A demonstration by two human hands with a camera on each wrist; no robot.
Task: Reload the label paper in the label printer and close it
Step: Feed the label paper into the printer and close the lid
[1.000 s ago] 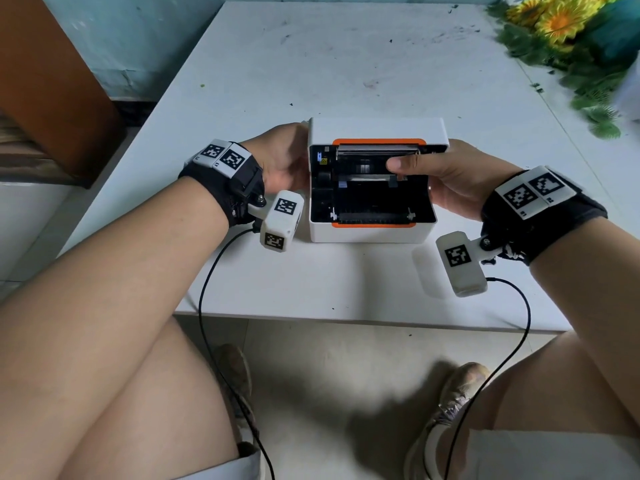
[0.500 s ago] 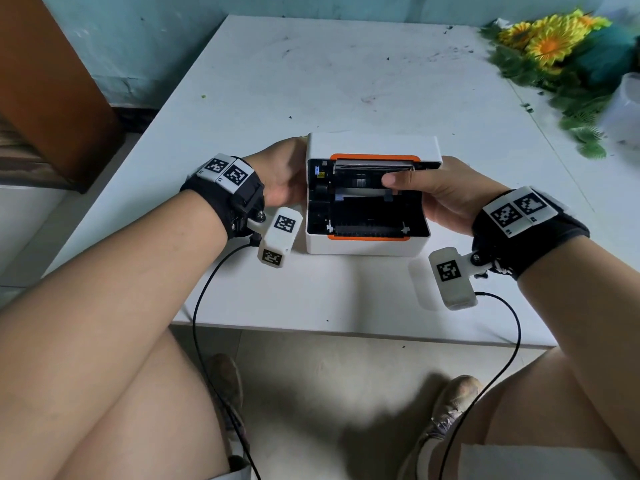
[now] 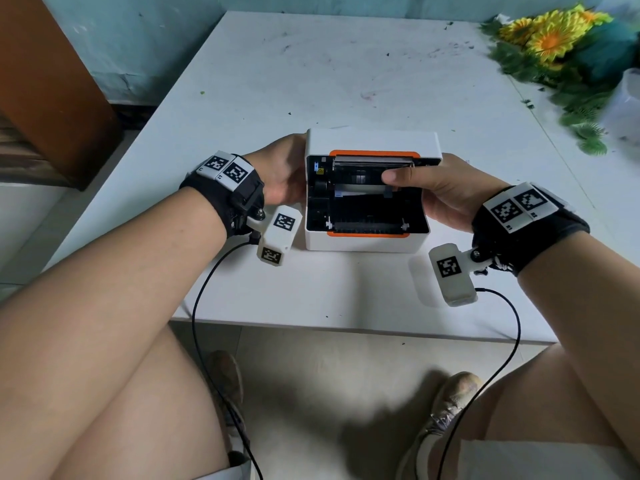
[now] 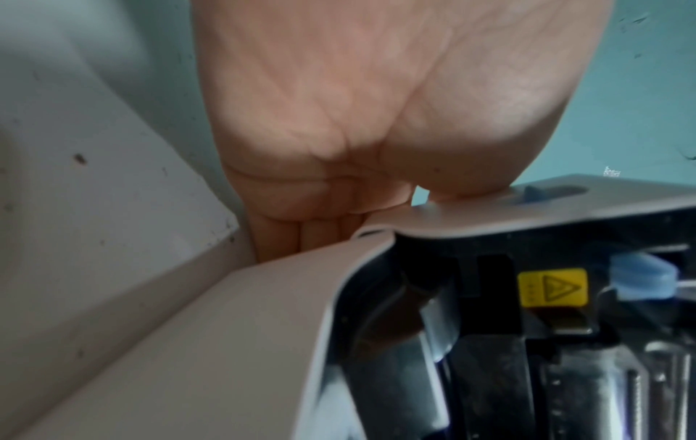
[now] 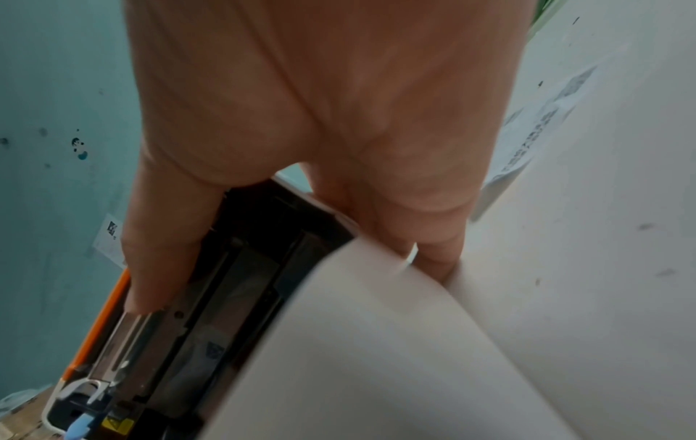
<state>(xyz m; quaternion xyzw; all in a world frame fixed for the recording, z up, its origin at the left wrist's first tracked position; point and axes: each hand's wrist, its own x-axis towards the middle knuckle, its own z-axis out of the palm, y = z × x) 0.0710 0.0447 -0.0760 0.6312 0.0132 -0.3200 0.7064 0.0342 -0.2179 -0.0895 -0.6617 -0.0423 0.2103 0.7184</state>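
Standing open on the white table (image 3: 346, 81), the label printer (image 3: 360, 244) is gripped at both sides by left hand (image 3: 280, 168) and right hand (image 3: 446, 192), whose thumb reaches inside; only the left wrist view resolves the yellow warning sticker (image 4: 552, 287).

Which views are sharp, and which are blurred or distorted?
Head view: sharp centre on the white and orange label printer, edges bent by the wide angle. Left wrist view: left hand soft, printer casing close and blurred. Right wrist view: right hand dim and smeared.
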